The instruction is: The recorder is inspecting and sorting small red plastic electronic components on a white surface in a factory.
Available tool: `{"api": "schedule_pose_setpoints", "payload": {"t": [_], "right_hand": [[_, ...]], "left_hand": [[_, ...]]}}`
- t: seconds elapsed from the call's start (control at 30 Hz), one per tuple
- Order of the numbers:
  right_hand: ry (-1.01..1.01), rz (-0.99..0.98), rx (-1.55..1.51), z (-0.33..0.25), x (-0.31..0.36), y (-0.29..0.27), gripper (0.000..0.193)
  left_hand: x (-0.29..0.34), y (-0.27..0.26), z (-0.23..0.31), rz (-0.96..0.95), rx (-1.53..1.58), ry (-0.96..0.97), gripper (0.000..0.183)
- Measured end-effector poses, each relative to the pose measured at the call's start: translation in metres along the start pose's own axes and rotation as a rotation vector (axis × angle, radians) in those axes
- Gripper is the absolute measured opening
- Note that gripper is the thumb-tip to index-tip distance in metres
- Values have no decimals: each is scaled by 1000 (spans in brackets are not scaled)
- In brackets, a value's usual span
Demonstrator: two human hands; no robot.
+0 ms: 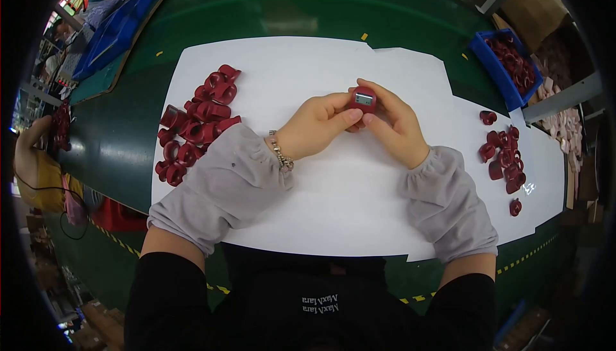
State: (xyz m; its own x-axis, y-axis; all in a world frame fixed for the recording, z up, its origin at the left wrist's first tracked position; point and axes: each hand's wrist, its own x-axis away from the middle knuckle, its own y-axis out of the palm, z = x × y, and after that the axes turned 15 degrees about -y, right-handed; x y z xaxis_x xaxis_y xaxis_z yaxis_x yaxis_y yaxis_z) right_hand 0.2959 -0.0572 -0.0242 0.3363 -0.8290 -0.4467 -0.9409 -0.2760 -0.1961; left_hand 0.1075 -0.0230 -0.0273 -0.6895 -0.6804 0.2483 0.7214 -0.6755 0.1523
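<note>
Between both hands, above the white sheet, is a small rounded dark red digital device [364,99] with a grey display facing up. My left hand [324,122], with a beaded bracelet at its wrist, pinches it from the left with the thumb on its lower edge. Fingers of my right hand [396,126] close round its right side, the thumb just below it. To the left lies a heap of dark red curved, ring-like pieces [205,110]. A smaller loose group of dark red pieces [507,155] lies on the right. Fingertips behind the device are partly hidden.
White paper sheets [301,206] cover the green table [256,4]. A blue bin [478,49] of red pieces stands at the far right, beside pale pink pieces [568,126] and cardboard boxes. Far left are a blue tray [115,36] and another person's arm [29,149].
</note>
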Motion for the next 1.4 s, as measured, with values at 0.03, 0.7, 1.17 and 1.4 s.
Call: {"api": "schedule_pose_setpoints", "payload": {"t": [0.03, 0.7, 1.17, 1.4], "right_hand": [[-19, -4, 8, -1, 0, 0, 49], [20, 12, 18, -4, -1, -2, 42], [25, 0, 5, -4, -2, -3, 42], [18, -5, 5, -1, -2, -3, 44]], "left_hand": [[1, 0, 1, -4, -3, 9, 30], [-2, 1, -1, 3, -11, 25, 28], [-1, -1, 0, -1, -12, -4, 29], [-2, -2, -1, -10, 0, 12, 33]]}}
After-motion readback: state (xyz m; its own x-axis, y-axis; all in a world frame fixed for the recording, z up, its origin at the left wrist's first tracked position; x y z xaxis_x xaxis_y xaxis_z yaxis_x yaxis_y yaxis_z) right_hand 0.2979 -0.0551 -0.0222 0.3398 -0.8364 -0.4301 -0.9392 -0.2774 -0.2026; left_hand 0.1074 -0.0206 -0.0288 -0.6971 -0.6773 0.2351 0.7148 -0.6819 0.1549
